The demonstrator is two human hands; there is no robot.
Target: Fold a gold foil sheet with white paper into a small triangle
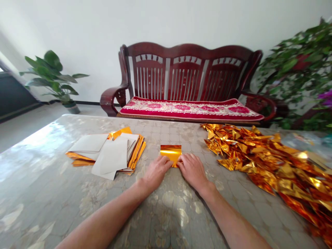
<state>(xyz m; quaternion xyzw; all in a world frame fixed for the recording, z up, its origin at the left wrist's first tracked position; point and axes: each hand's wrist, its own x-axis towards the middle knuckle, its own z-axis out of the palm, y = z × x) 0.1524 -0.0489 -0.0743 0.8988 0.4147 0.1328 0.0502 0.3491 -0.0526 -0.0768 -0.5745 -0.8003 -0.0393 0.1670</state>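
A small sheet of shiny gold foil paper (171, 151) lies on the table in front of me, its far edge curling up. My left hand (158, 170) grips its near left side, with the fingers curled together. At the near right side, my right hand (193, 170) pinches the sheet between thumb and fingers. Left of my hands is a stack of foil paper sheets (111, 157), many with their pale backs up and gold showing at the edges. To the right spreads a large heap of folded gold foil pieces (261, 155).
The table (103, 211) has a glossy patterned cover. Behind it stands a dark red wooden bench (186, 52) with a red floral cushion (192, 108). Potted plants stand at the left (55, 77) and right (301, 72). Clear plastic (298, 141) lies at the far right.
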